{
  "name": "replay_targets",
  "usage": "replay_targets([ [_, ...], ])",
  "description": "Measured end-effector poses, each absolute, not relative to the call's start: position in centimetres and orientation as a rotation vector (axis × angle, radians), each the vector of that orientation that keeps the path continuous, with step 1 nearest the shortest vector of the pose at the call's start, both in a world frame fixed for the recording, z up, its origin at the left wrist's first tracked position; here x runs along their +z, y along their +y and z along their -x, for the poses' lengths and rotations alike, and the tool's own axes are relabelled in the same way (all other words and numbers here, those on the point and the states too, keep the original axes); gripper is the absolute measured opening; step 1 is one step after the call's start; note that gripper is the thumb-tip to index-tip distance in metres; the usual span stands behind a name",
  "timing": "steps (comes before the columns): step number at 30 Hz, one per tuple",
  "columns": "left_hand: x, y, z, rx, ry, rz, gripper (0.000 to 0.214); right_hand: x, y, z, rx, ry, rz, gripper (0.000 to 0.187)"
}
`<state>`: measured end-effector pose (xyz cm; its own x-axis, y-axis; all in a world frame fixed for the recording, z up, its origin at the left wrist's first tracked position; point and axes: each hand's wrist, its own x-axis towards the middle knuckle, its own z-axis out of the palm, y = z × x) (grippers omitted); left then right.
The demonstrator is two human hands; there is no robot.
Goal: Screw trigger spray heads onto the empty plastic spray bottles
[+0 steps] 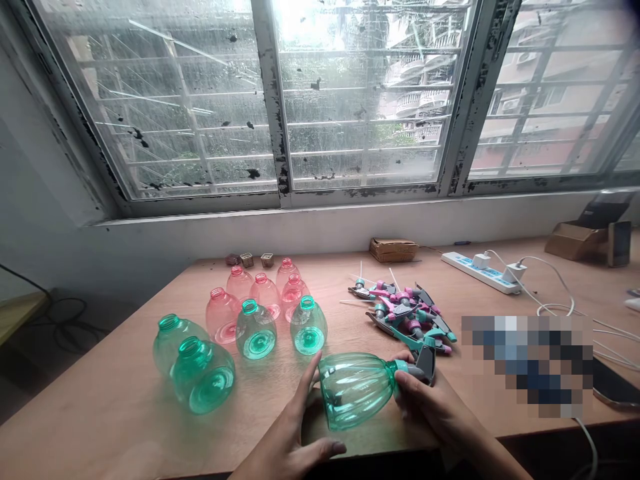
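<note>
A clear green spray bottle (356, 392) lies on its side above the table's front edge, its base to the left. At its neck, the fingers of my right hand (425, 393) are closed round the collar of the grey and teal spray head (423, 365). My left hand (300, 427) is by the base, thumb and fingers spread apart; whether it touches the bottle I cannot tell. Beyond the bottle stand several open-necked green bottles (257, 333) and several pink bottles (223, 317). A pile of pink, teal and grey spray heads (407, 310) lies behind my right hand.
A white power strip (480, 272) with plugs and cables is at the back right. Against the wall sit a brown box (394, 250) and small blocks (267, 260). A dark phone (615, 383) lies at the right edge, beside a blurred-out patch.
</note>
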<state>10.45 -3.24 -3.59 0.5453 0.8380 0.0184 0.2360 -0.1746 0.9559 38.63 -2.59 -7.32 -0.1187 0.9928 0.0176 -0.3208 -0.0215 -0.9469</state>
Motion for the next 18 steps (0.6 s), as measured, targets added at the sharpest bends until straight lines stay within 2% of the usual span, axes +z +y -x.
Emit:
replay_targets([
  [18, -3.35, -3.33, -10.34, 0.652, 0.990, -1.718, 0.096, -7.34, -2.61, -38.65, 1.442, -1.051, 0.907, 0.042],
])
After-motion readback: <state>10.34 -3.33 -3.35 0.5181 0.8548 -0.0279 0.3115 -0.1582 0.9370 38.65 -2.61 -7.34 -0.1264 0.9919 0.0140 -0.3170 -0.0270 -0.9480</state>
